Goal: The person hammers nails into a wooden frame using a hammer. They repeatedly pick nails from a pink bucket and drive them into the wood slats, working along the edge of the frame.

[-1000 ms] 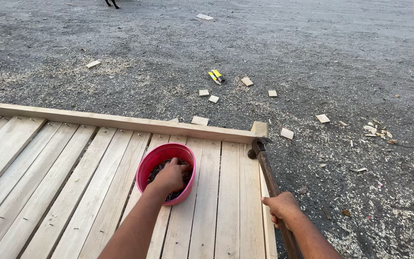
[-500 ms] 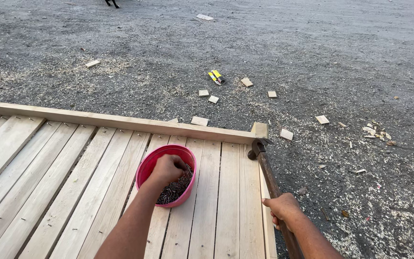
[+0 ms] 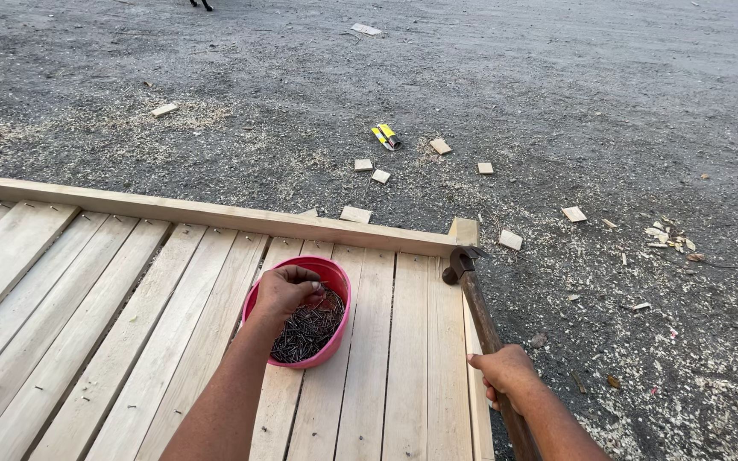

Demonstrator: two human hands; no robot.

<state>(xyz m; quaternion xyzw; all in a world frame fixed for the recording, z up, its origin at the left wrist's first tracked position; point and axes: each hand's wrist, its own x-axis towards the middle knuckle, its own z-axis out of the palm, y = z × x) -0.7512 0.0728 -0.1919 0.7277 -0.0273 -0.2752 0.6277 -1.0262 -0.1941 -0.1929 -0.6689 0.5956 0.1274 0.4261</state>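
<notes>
The left hand (image 3: 284,290) reaches into a red bowl (image 3: 335,282) of dark nails (image 3: 307,331), its grip curled closed over the pile; whether it pinches any nail cannot be told. The bowl sits on a deck of pale wooden planks (image 3: 130,307), near the raised edge board (image 3: 215,213). The right hand (image 3: 506,374) is closed around the wooden handle of a hammer (image 3: 476,307), whose head rests at the deck's corner. Beyond lie gravel (image 3: 557,85), sawdust and small wood offcuts (image 3: 356,213).

A red-pink bowl (image 3: 335,282) of dark nails (image 3: 307,331) sits on pale wooden planks (image 3: 121,290) beside grey gravel (image 3: 557,77).
</notes>
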